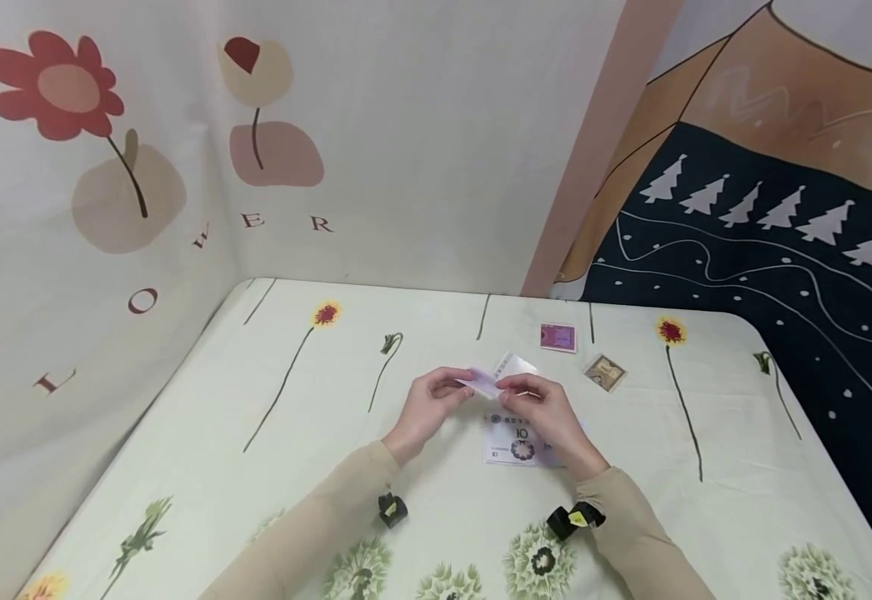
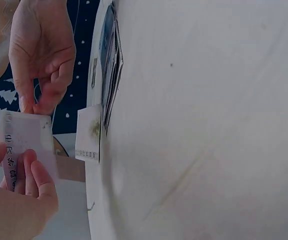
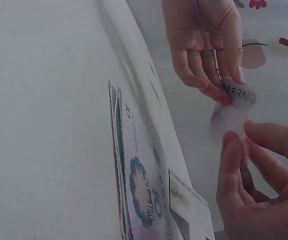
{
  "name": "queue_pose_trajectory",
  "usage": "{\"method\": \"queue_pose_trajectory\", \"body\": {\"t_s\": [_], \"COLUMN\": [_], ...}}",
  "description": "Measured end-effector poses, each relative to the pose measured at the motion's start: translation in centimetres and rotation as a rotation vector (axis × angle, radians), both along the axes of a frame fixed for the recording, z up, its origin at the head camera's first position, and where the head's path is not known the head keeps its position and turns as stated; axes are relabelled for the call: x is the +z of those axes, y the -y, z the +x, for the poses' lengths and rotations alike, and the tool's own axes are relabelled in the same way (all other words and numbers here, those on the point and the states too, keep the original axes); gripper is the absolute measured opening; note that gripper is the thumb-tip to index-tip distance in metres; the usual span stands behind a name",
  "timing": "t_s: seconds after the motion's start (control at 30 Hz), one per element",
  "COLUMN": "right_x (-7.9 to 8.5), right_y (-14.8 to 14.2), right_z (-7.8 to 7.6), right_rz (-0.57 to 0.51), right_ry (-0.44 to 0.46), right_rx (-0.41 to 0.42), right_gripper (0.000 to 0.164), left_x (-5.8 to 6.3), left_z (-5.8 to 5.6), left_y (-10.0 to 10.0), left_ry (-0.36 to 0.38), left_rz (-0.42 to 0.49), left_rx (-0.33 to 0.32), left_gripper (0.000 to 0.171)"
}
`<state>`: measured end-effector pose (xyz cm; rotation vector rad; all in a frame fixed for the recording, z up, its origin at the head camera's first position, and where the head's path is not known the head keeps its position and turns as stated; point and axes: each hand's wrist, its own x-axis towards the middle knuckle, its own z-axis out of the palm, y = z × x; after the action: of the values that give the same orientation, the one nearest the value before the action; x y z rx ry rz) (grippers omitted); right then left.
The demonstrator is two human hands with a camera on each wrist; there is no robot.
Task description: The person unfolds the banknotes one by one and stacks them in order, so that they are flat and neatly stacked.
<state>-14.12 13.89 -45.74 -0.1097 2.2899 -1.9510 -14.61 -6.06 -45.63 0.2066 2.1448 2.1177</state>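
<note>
A small pale-purple play banknote (image 1: 483,384) with printed characters is held up over the table between both hands. My left hand (image 1: 430,406) pinches its left end between thumb and fingers. At the opposite end, my right hand (image 1: 552,417) pinches the edge with thumb and fingertips. Right behind it, a white folded note (image 1: 514,364) lies on the table. Below the hands is a stack of larger play banknotes (image 1: 507,450) marked 10, partly covered by the right hand; its layered edges (image 3: 118,150) show in the right wrist view.
Beyond the right hand lie a magenta note (image 1: 558,337) and a brown note (image 1: 605,373). A flower-print cloth (image 1: 203,467) covers the table. Printed curtains (image 1: 421,150) hang along the back and sides. Black straps (image 1: 574,518) sit at both wrists.
</note>
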Motion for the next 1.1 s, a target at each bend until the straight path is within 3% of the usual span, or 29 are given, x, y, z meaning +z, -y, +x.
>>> {"method": "queue_pose_trajectory", "body": {"t_s": [0.33, 0.47, 0.63, 0.9, 1.1], "right_x": [0.1, -0.1, 0.0, 0.1, -0.1], "right_y": [0.1, 0.5, 1.0, 1.3, 1.4], "right_z": [0.1, 0.0, 0.0, 0.0, 0.0], "right_rz": [0.058, 0.021, 0.009, 0.015, -0.019], "right_ry": [-0.075, -0.076, -0.067, -0.023, 0.002], "right_rx": [0.08, 0.116, 0.079, -0.014, -0.011], "right_gripper": [0.019, 0.019, 0.018, 0.017, 0.02], "left_x": [-0.1, 0.1, 0.4, 0.4, 0.2], "left_z": [-0.2, 0.1, 0.5, 0.8, 0.8], "left_y": [0.3, 0.2, -0.2, -0.9, -1.6], "left_ry": [0.011, -0.011, -0.045, -0.091, -0.106], "left_rz": [-0.035, -0.102, -0.14, -0.109, -0.105], "left_rx": [0.017, 0.009, -0.029, -0.09, -0.109], "left_gripper": [0.018, 0.034, 0.057, 0.039, 0.033]}}
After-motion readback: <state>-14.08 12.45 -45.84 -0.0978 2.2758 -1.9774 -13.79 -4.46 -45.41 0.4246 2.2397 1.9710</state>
